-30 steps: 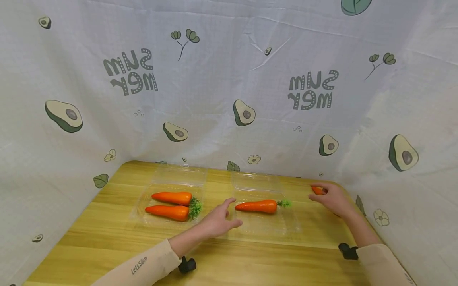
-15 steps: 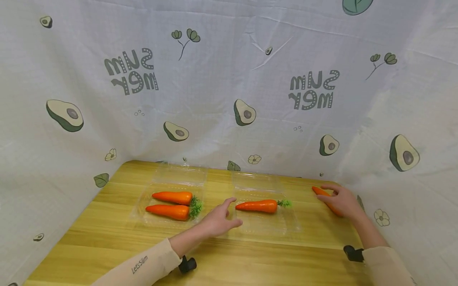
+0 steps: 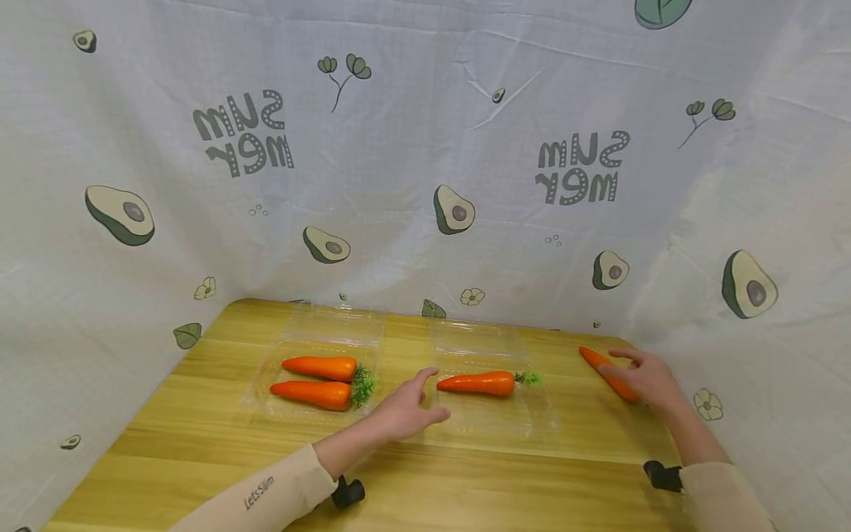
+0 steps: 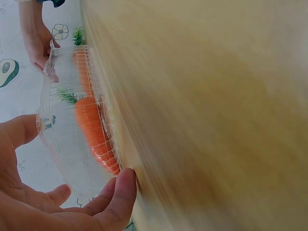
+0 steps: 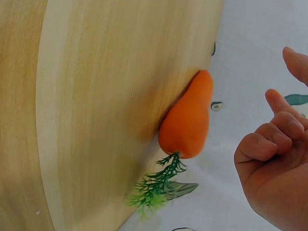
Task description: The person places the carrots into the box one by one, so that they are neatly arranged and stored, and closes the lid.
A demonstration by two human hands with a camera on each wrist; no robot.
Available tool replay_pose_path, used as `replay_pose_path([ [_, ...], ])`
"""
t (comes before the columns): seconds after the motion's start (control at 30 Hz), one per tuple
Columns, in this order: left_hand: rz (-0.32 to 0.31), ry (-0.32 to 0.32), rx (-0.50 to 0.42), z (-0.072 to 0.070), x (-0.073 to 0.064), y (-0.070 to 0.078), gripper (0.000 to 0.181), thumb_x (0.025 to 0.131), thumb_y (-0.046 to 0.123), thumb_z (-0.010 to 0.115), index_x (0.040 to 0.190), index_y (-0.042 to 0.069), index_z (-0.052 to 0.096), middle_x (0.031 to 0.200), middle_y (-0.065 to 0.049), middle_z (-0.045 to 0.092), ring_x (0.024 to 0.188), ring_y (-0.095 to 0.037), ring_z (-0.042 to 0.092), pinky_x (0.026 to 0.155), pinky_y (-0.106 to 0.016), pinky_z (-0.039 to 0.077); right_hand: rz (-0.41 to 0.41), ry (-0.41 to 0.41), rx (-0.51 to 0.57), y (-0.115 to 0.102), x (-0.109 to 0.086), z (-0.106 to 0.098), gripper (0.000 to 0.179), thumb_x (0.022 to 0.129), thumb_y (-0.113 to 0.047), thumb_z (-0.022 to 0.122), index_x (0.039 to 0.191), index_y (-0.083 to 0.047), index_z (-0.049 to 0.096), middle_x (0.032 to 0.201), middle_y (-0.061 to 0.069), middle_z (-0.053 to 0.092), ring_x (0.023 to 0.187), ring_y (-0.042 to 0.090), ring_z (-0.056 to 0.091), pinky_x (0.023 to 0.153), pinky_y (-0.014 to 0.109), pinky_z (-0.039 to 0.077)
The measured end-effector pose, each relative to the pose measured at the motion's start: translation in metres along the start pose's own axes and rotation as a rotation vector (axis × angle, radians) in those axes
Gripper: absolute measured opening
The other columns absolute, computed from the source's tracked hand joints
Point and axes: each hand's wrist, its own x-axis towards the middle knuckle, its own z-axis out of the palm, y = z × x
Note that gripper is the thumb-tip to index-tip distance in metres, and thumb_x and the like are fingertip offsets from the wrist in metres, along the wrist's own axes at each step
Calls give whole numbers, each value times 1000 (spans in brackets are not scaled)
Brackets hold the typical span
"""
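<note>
R hand [image 3: 653,380] moved off orange carrot [image 5: 187,122] w/ feathery green top [image 5: 151,186].

Soft, fairly even light brightens the pale cloth [image 3: 392,155] and wooden surface [image 3: 465,488], with thin glints on the clear containers [image 3: 479,425], a diffuse shadow beside the far-right carrot [image 5: 187,120], and smeared, softly focused wood grain in the left wrist view.
</note>
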Motion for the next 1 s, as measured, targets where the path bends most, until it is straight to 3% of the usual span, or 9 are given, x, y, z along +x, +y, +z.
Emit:
replay_pose_path([
  [0.1,-1,-2,3,0,0,0,81,91,42,72,157,20,32,134,-22,58,119,-36,59,92,-56,50,22,2,-7,3,0,-2,78,95,-52,64,142,8,49,84,10,48,71,21,45,59,32,36],
  [0.3,-1,-2,4,-1,0,1,80,91,42,72,157,20,32,134,-23,58,119,-36,59,93,-57,50,36,8,-28,9,-2,-6,77,97,-51,62,141,9,48,108,28,57,86,30,51,67,33,42],
  [0.5,3,-1,11,-1,1,1,80,91,42,72,157,19,33,134,-22,59,119,-35,59,93,-56,50,85,-2,-36,14,-1,-7,80,97,-54,59,141,13,46,132,42,46,102,44,51,82,49,48],
  [0.67,8,-1,12,-1,1,1,80,91,42,72,157,19,33,134,-22,59,119,-35,59,94,-56,49,109,-5,-56,23,1,-6,83,97,-56,57,140,14,45,135,44,41,107,50,49,89,58,46],
  [1.0,11,0,19,-1,1,0,81,91,43,72,157,19,33,134,-22,59,119,-35,59,94,-56,50,118,-30,-89,38,4,-7,85,97,-56,56,140,16,43,139,48,35,117,59,43,98,66,40],
])
